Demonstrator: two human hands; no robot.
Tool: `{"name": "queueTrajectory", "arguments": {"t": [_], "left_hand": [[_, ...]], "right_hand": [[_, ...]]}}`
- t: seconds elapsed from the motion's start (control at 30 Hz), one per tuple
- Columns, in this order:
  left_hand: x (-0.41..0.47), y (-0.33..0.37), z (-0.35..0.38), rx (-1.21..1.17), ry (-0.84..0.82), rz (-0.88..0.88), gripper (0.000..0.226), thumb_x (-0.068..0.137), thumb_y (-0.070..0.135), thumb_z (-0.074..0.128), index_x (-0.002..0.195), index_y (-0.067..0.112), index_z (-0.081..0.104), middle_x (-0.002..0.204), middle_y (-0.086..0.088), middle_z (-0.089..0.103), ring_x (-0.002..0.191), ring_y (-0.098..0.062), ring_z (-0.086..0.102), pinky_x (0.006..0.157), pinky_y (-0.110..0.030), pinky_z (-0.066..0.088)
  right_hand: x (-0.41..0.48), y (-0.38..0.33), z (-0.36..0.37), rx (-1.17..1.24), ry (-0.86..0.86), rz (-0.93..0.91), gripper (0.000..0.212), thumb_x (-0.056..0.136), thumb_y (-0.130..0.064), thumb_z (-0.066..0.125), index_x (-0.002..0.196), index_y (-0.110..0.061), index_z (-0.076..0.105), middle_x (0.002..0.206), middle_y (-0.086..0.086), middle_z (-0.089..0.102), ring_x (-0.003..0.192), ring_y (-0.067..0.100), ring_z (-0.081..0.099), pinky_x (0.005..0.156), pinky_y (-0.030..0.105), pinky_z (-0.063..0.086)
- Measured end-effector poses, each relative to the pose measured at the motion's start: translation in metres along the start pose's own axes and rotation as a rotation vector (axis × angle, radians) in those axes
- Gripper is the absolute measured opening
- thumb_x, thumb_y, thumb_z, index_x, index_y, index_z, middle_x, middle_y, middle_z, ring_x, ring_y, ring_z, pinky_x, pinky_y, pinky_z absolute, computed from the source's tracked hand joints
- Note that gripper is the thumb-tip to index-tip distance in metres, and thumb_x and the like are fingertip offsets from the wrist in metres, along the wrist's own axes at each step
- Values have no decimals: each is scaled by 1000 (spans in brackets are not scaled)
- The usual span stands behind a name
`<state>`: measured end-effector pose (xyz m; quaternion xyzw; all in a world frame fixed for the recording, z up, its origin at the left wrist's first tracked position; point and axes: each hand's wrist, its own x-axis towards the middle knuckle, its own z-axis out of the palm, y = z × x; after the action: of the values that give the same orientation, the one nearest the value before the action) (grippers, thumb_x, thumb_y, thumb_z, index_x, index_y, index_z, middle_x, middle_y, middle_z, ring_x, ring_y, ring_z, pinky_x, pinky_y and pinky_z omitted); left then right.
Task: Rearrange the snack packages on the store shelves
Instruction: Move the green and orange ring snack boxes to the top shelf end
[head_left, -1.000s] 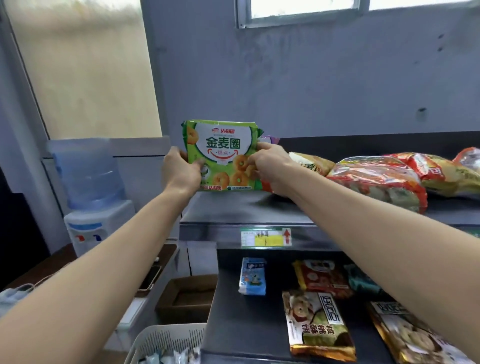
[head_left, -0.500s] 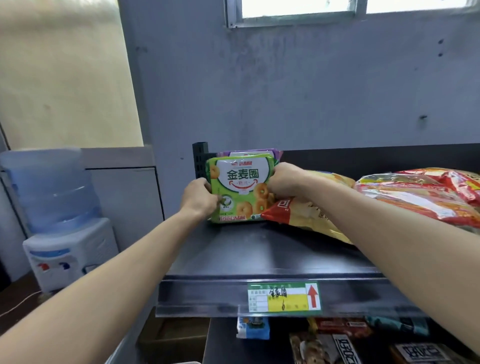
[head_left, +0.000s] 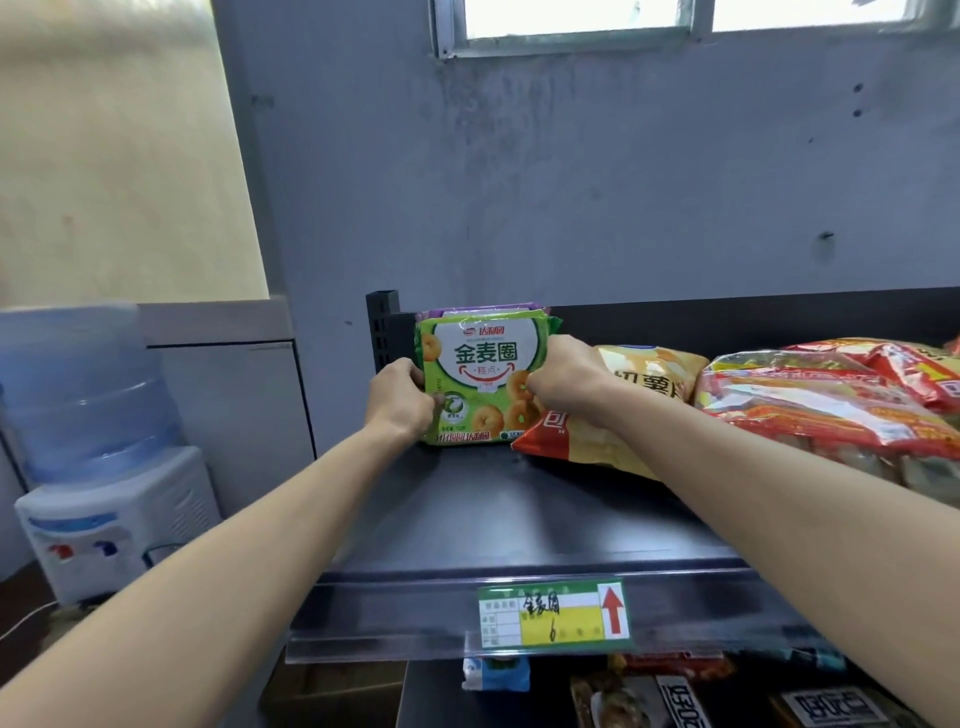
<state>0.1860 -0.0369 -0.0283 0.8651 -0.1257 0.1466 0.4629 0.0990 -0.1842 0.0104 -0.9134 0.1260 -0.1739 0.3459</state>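
Centrally, left hand (head_left: 400, 397): fingers curled round the left edge of the green snack package (head_left: 480, 364), thumb on its front; right hand (head_left: 563, 379): fingers curled on the package's right edge, gripping it; green snack package: upright, label facing out, bottom edge on the top shelf (head_left: 493, 519) at its back-left corner, just beside the perforated upright post (head_left: 383, 327); purple package (head_left: 483, 310): directly behind the green one, only its top edge visible; yellow-and-orange bag (head_left: 639, 384): lying flat just right of the green package, under the right wrist; red bags (head_left: 831, 410): piled further right on the same shelf; price label (head_left: 553, 616): green and yellow, red arrow pointing up, on the shelf's front rail; lower shelf: blue-and-white pack (head_left: 496, 673) and other packets, partly hidden; water dispenser (head_left: 104, 519): on the left, with a blue bottle (head_left: 78, 389) on top.
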Motion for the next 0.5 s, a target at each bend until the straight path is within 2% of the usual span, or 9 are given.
{"name": "queueTrajectory", "arguments": {"t": [0.1, 0.17, 0.23, 0.3, 0.4, 0.5], "left_hand": [[-4, 3, -5, 23, -17, -16, 23, 81, 8, 71, 92, 7, 50, 109, -16, 61, 99, -29, 59, 78, -38, 51], [-10, 8, -8, 25, 20, -1, 32, 81, 9, 71, 105, 3, 50, 111, -16, 58, 97, -26, 56, 76, -34, 47], [-23, 18, -11, 8, 68, 60, 30, 83, 9, 68, 107, 2, 52, 109, -14, 57, 92, -22, 53, 72, -30, 43], [-45, 30, -11, -6, 72, 140, 25, 83, 10, 67, 105, 4, 55, 101, -8, 57, 90, -19, 53, 73, -28, 43], [-90, 54, -5, -74, 10, 236, 15, 83, 10, 67, 95, 12, 57, 87, -2, 57, 82, -16, 54, 77, -29, 47], [-141, 83, 4, -117, -77, 318, 14, 83, 11, 67, 95, 11, 60, 77, 4, 57, 77, -13, 54, 73, -25, 46]], "right_hand": [[-5, 4, 2, 39, 93, -61, 28, 88, -4, 54, 116, -7, 56, 118, 9, 61, 93, 19, 56, 69, 24, 50], [-15, 4, 0, 29, 144, -134, 35, 89, -4, 54, 124, -6, 52, 125, 9, 57, 98, 15, 52, 77, 23, 47], [-32, 5, -4, 26, 173, -216, 44, 90, -5, 54, 134, -6, 47, 134, 7, 54, 113, 16, 53, 90, 23, 43], [-55, 9, -10, 27, 189, -295, 43, 90, -8, 56, 133, -7, 51, 133, 8, 57, 119, 19, 53, 100, 25, 41], [-95, 25, -27, -2, 184, -385, 31, 88, -11, 58, 119, -8, 63, 117, 6, 67, 109, 18, 60, 97, 23, 43], [-136, 47, -53, -39, 136, -402, 25, 87, -12, 58, 110, -10, 69, 105, 2, 68, 99, 13, 61, 93, 22, 45]]}}
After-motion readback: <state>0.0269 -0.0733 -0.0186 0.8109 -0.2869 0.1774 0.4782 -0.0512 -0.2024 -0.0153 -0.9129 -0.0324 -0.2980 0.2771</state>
